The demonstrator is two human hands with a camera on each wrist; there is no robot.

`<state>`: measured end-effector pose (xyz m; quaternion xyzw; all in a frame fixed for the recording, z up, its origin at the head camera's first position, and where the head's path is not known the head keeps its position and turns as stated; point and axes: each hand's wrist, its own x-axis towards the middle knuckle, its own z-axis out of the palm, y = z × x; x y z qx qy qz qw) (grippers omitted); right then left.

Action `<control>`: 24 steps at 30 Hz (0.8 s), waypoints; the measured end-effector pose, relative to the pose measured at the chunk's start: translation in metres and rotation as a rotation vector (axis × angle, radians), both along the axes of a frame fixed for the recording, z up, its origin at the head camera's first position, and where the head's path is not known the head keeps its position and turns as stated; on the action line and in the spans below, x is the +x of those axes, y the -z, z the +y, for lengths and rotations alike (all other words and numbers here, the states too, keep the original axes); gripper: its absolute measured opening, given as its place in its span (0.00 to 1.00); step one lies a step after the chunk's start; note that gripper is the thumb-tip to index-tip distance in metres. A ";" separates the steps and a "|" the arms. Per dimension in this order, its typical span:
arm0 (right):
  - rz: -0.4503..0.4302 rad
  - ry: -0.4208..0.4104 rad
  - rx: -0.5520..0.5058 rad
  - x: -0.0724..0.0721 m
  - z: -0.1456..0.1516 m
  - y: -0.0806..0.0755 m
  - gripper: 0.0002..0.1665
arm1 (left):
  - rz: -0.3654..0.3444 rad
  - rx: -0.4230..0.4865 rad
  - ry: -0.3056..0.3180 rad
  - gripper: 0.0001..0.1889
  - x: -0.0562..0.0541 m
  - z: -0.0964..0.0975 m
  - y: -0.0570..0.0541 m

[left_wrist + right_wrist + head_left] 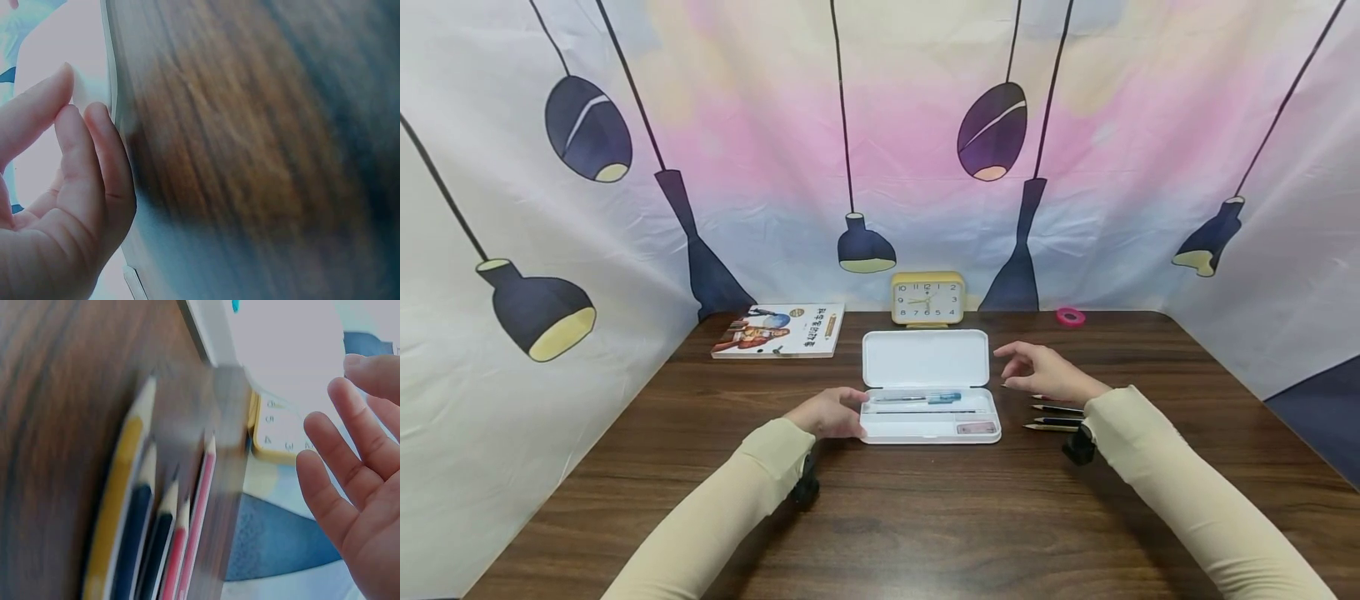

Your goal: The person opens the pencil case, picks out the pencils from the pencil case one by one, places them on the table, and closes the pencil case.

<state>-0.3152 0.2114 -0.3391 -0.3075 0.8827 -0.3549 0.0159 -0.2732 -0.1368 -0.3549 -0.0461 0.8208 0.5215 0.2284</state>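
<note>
An open white pencil case lies in the middle of the table, lid raised away from me. In it are a blue-capped pen, a thin dark stick-like item and a pinkish eraser. My left hand holds the case by its left end, fingers curved at the edge. To the case's right hovers my right hand, fingers loosely bent and nothing in them. Beneath and beside it lie several sharpened pencils; the right wrist view shows a yellow pencil, dark ones and pinkish-red ones, tips toward the case.
Behind the case stands a yellow alarm clock. A book lies at the back left, and a pink tape roll at the back right. A printed curtain hangs close behind the wooden table.
</note>
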 end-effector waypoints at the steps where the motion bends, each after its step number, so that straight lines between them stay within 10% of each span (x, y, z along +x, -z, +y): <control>1: -0.009 -0.010 -0.004 0.001 -0.002 0.001 0.25 | 0.001 -0.002 -0.001 0.30 0.000 0.000 0.000; 24: -0.029 -0.127 0.004 0.008 -0.041 0.014 0.24 | -0.001 -0.008 0.004 0.30 -0.001 0.000 0.001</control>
